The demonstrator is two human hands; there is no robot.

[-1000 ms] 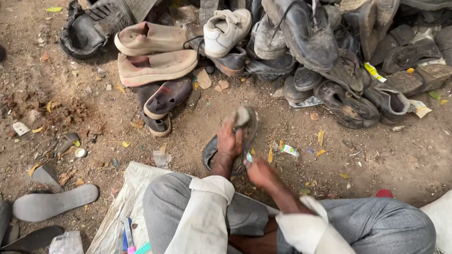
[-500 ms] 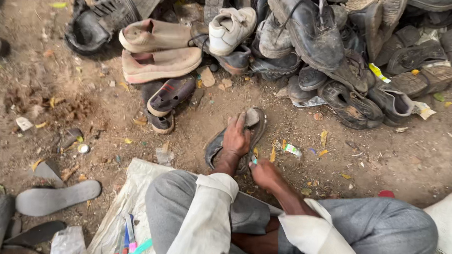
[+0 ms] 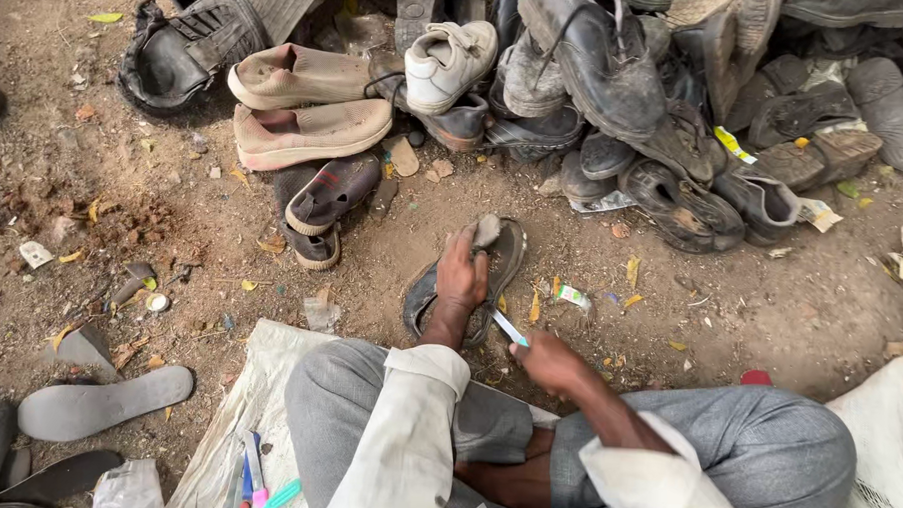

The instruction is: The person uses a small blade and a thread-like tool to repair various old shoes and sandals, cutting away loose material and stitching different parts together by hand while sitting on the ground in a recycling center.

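Since a second ago my left hand [image 3: 461, 276] has laid the sandal [image 3: 465, 285] flat on the dirt, palm pressing it down just past my knees. My right hand [image 3: 548, 360] pinches a small blade [image 3: 510, 328] beside it, so trimming looks close. Can't see the sandal's underside or straps.

The person is sitting cross-legged, both knees in grey trousers spreading wide, and both forearms are reaching forward out of rolled-up pale shirt sleeves. The left hand [image 3: 462, 274] is stretching furthest ahead, palm down and fingers curling downward, pressing flat with the wrist straight. The right hand [image 3: 546, 359] is staying closer to the body, just beside the left forearm, its fingers closing in a pinch with the knuckles turning up and the wrist bending slightly inward. The two hands are not touching each other.
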